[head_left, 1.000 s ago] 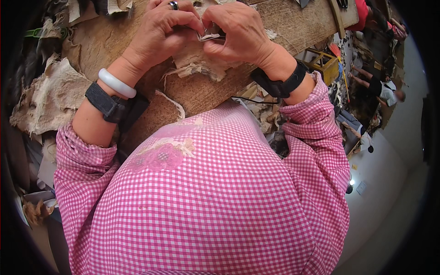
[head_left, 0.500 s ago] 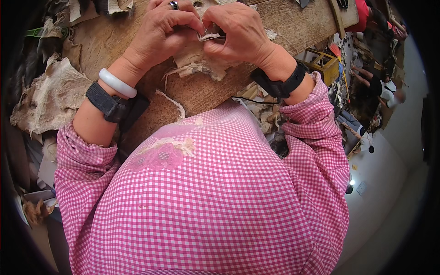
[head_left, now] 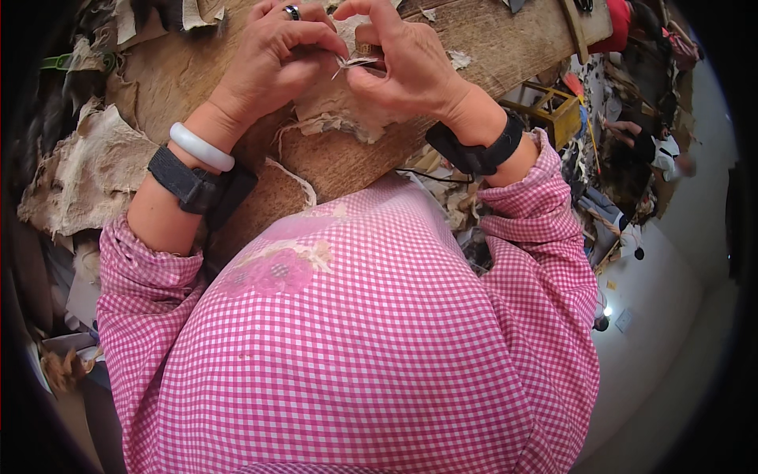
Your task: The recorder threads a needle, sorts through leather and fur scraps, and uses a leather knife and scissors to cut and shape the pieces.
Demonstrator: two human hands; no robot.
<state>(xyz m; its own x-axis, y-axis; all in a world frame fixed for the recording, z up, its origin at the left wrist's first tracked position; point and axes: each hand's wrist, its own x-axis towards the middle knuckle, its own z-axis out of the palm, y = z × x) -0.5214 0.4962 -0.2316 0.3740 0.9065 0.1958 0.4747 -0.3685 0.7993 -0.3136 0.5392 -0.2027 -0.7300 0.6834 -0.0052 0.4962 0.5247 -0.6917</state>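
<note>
- Wooden tabletop (head_left: 489, 55) fills the far part of the view, strewn with pale torn husk scraps (head_left: 87, 170) on the left.
- Left hand (head_left: 272, 59) and right hand (head_left: 403, 67) meet at the far centre, fingertips pinching a thin dry strip (head_left: 353, 62) between them.
- Pale fibrous sheet (head_left: 339, 114) lies on the tabletop directly beneath both hands.
- White bangle (head_left: 201, 148) and black strap (head_left: 185, 182) circle the left wrist.
</note>
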